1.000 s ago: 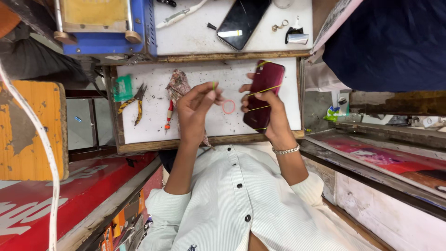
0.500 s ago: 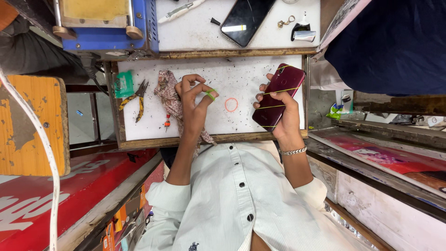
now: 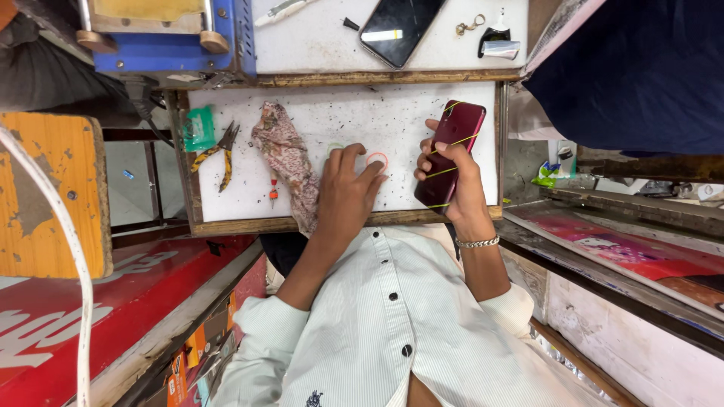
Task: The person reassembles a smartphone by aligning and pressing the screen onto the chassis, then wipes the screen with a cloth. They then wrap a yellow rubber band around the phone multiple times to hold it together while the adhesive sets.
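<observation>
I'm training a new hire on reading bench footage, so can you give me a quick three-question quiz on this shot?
1. Multiple choice: what does the right hand hold?
A. yellow-handled pliers
B. a dark red phone with yellow bands around it
C. a patterned cloth

2. True or false: the black phone lies on the same white board that the left hand rests on.

3. Fill in: the left hand's fingers reach an orange ____ lying on the white board.

Key:
1. B.
2. False; it lies on the farther surface, beyond the wooden edge.
3. rubber band.
</observation>
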`<state>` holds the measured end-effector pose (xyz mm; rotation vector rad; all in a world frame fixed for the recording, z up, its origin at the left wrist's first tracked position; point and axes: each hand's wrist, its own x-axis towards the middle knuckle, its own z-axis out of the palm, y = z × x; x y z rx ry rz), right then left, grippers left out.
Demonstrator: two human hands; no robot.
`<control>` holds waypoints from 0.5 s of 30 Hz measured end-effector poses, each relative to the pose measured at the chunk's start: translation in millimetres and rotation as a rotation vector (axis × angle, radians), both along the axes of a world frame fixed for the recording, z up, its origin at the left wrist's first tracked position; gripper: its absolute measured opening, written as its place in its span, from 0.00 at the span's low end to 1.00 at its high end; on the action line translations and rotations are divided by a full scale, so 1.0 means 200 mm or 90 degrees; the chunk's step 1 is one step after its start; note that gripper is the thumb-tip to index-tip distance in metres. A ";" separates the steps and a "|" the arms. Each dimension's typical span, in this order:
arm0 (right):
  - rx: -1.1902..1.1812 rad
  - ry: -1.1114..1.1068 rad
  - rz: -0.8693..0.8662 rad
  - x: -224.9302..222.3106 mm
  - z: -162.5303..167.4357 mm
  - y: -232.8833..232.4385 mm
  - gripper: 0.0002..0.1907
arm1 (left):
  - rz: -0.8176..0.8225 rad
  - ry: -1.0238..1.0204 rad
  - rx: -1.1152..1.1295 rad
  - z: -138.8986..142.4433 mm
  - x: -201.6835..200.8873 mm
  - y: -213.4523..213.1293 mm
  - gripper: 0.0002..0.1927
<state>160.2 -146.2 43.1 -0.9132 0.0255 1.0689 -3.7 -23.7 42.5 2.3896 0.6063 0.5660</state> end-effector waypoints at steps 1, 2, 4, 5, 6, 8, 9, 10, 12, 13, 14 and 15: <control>0.008 0.006 0.021 0.00 0.01 0.00 0.29 | -0.003 0.011 0.041 0.00 0.01 -0.01 0.09; 0.014 0.011 0.038 0.00 0.02 0.01 0.29 | -0.012 0.020 0.082 -0.01 0.02 -0.01 0.08; 0.032 0.001 0.070 -0.01 0.06 0.01 0.30 | -0.012 0.017 0.064 -0.02 0.03 -0.02 0.06; 0.045 -0.004 0.092 -0.02 0.08 0.02 0.30 | 0.004 0.008 0.016 -0.03 0.03 -0.02 0.05; 0.060 -0.002 0.115 -0.02 0.09 0.03 0.31 | 0.025 -0.002 -0.029 -0.04 0.03 -0.02 0.05; 0.089 0.008 0.157 -0.03 0.10 0.04 0.33 | 0.072 -0.091 -0.163 -0.07 0.02 -0.01 0.05; 0.099 0.026 0.171 -0.03 0.10 0.04 0.34 | 0.092 -0.133 -0.234 -0.09 0.02 -0.02 0.06; 0.110 0.045 0.187 -0.04 0.09 0.03 0.35 | 0.120 -0.123 -0.317 -0.10 0.03 -0.01 0.07; 0.155 0.114 0.227 -0.05 0.05 0.03 0.35 | 0.180 -0.103 -0.482 -0.13 0.03 0.00 0.09; 0.187 0.164 0.246 -0.05 0.02 0.02 0.35 | 0.153 -0.175 -0.681 -0.12 0.02 0.01 0.09; 0.220 0.213 0.263 -0.04 0.00 0.01 0.34 | 0.121 -0.248 -0.879 -0.11 -0.01 0.04 0.10; 0.248 0.249 0.245 -0.02 -0.02 0.00 0.33 | 0.083 -0.319 -1.076 -0.09 -0.03 0.08 0.11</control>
